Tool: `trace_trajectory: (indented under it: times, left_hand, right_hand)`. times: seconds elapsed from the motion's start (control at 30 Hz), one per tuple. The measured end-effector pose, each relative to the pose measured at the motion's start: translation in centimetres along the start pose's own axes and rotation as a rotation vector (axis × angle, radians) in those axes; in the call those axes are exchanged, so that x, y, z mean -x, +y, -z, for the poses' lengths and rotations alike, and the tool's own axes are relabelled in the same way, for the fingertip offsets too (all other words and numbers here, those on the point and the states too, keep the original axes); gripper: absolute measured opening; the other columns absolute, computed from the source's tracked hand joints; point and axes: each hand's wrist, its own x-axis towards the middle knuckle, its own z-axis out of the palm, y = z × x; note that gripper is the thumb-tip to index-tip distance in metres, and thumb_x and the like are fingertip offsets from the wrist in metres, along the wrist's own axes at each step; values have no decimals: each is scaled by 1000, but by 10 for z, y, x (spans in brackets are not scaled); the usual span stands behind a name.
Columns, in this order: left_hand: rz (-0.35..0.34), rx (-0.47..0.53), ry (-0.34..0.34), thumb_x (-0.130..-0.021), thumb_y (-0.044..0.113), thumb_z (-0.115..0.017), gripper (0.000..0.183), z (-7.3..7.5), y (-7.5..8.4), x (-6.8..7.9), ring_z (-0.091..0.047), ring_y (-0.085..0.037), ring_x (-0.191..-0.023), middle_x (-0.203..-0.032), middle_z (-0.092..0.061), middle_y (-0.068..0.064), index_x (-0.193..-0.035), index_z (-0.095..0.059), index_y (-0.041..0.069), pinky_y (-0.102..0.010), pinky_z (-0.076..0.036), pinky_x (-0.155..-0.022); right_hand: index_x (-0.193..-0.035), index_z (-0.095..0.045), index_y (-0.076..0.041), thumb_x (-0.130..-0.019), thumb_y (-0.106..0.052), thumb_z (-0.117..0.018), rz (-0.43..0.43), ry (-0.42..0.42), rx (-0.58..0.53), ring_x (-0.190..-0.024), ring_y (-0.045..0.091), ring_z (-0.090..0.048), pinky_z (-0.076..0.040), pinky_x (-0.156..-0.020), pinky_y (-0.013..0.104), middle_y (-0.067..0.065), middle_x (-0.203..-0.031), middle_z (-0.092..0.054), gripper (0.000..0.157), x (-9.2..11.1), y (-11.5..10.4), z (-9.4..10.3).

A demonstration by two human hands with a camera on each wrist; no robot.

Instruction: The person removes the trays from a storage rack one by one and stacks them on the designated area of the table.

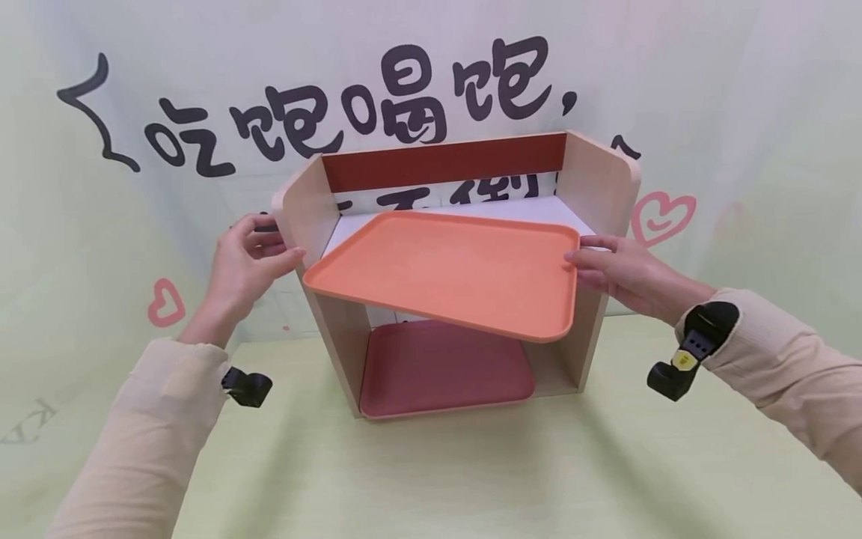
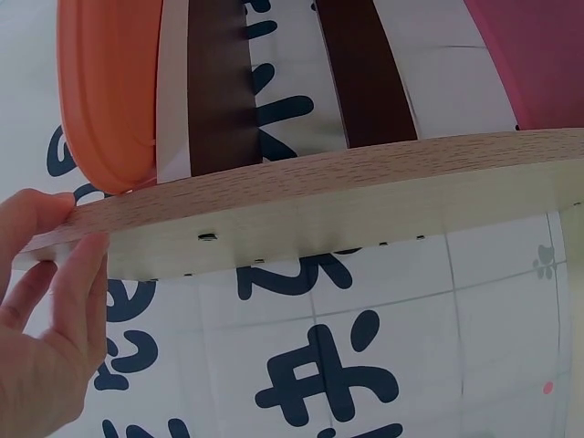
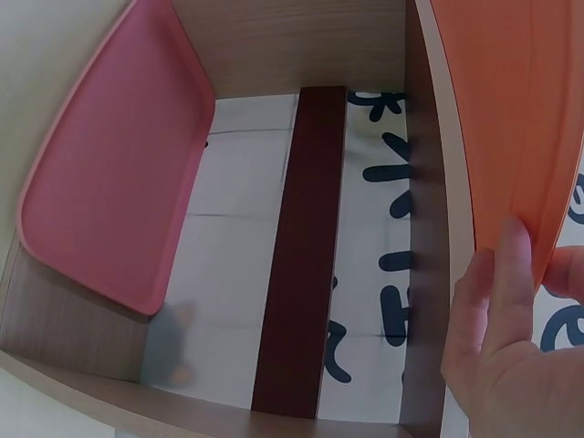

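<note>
Where two beige sleeves (image 1: 164, 400) reach in from the near edge, two black devices (image 1: 249, 387) sit at the wrists, one to each arm, and beyond them are two bare hands. The left hand (image 1: 245, 258) has its thumb and fingers on either side of the front edge of the left side panel (image 1: 310, 202), pinching it; the right hand (image 1: 629, 273) is clamped on the right rim of an orange tray (image 1: 444, 273), thumb on one face and fingers on the other. Beneath lies one pale yellow-green tabletop (image 1: 431, 479), with soft shadows. On it stands one open shelf unit (image 1: 555, 378) with two levels. Of the two trays, the orange one is at the upper level, turned askew and tilted, its near right corner jutting out past the white shelf (image 1: 532, 209); whether it touches that shelf I cannot tell. The other, a pink tray (image 1: 444, 367), lies in the lower level, towards the left. At the unit's back run two dark red strips, one across the top (image 1: 444, 161) and one below the shelf (image 3: 301, 255). Farthest off is a pale wall covering (image 1: 741, 90) bearing large dark characters (image 1: 414, 93) and two clear pink heart outlines (image 1: 664, 193), one on either side of the unit
</note>
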Motion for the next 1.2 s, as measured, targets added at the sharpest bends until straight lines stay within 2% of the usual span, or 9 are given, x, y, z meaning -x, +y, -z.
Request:
trace_trajectory:
  times: [0.33, 0.7, 0.93, 1.07, 1.2]
  left_hand:
    - [-6, 12, -2, -78, 31, -66, 56, 1, 1, 0, -55, -23, -100, -117, -51, -13, -122, -41, 7, -31, -47, -80]
    - [-5, 10, 7, -78, 31, -66, 56, 2, 2, -2, -55, -22, -99, -117, -51, -13, -122, -41, 7, -30, -48, -79]
    - [-1, 11, -9, -79, 27, -65, 54, 2, 5, -3, -54, -24, -101, -117, -51, -15, -122, -41, 6, -32, -48, -79]
    - [-8, 14, -10, -80, 25, -65, 52, 1, 5, -4, -55, -24, -100, -116, -52, -15, -121, -41, 5, -32, -48, -78]
    - [-9, 19, -7, -80, 25, -65, 52, 1, 5, -3, -55, -24, -100, -116, -52, -15, -122, -41, 6, -31, -48, -78]
  right_hand:
    - [-142, -6, -8, -82, -22, -63, -27, 8, -82, -90, 14, -62, -46, -82, 25, 7, -115, -49, 84, 4, 2, -5]
    - [-143, -6, -13, -82, -12, -63, -46, -19, -275, -90, 17, -62, -46, -80, 24, 3, -107, -55, 83, 11, 2, -11]
    - [-143, -7, -15, -81, -11, -63, -15, 38, -324, -86, 15, -63, -48, -78, 25, 9, -120, -40, 84, 16, 6, -16]
    - [-143, -6, -14, -83, -9, -61, -3, 48, -342, -83, 15, -63, -49, -75, 24, 9, -116, -42, 81, 20, 7, -18]
    - [-143, -5, -16, -83, -10, -60, -1, 62, -378, -83, 14, -63, -50, -71, 21, 9, -119, -40, 81, 23, 7, -19]
